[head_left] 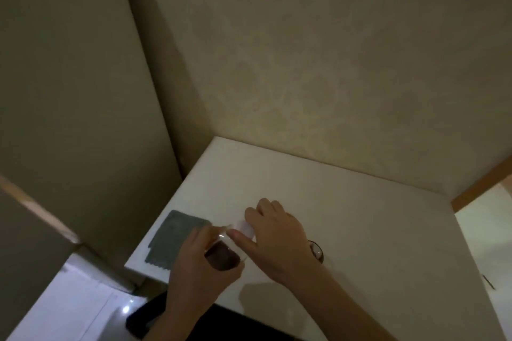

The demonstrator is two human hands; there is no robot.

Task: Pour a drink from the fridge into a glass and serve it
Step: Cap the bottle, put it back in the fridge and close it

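A clear bottle (223,256) partly filled with dark drink is tilted above the white counter (360,230), its neck pointing up and right. My left hand (191,266) is wrapped around its body. My right hand (277,232) grips the pale cap (245,227) at the bottle's mouth with thumb and fingers. A glass (317,250) holding dark liquid stands on the counter just right of my right wrist, which hides most of it.
A grey cloth (174,238) lies flat on the counter's left part, beside the bottle. A tall pale cabinet side (83,119) rises at the left and a wall (332,63) stands behind. The counter's front edge runs below my hands, above a pale floor (69,307).
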